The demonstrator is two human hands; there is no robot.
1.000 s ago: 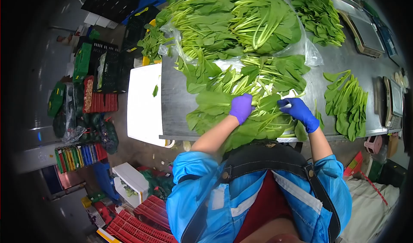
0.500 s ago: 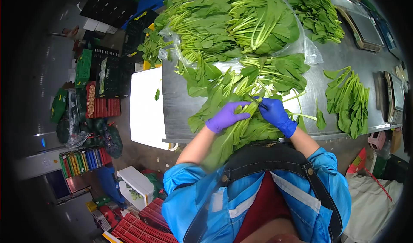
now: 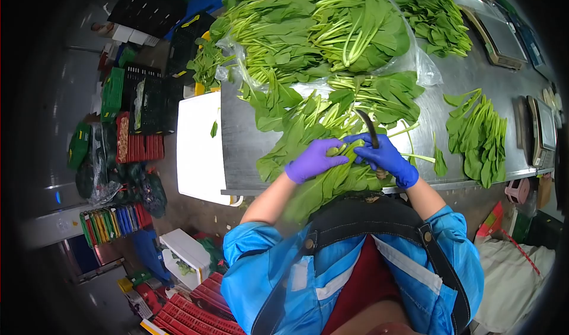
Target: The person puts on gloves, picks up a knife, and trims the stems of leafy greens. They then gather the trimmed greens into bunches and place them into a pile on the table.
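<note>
My left hand (image 3: 314, 161), in a purple glove, is closed around a leafy green vegetable (image 3: 329, 187), its cut-looking stem ends pointing up and right and its leaves hanging towards my apron. My right hand (image 3: 391, 160), in a blue glove, grips a curved knife (image 3: 368, 124) with a dark blade pointing up and away. The fingertips of that hand also reach the stem ends beside my left hand. Loose greens (image 3: 275, 148) and pale stem pieces lie on the metal table (image 3: 242, 157) just beyond both hands.
A large heap of leafy greens (image 3: 284, 27) on clear plastic (image 3: 428, 68) covers the table's far side. A smaller bunch (image 3: 483, 139) lies right, near two scales (image 3: 498, 39). A white box (image 3: 198, 148) stands against the left table edge. Crates (image 3: 157, 107) stand farther left.
My right hand has turned and shifted slightly right, swinging the knife blade from the stems to point upward. My left hand keeps hold of the greens in nearly the same spot.
</note>
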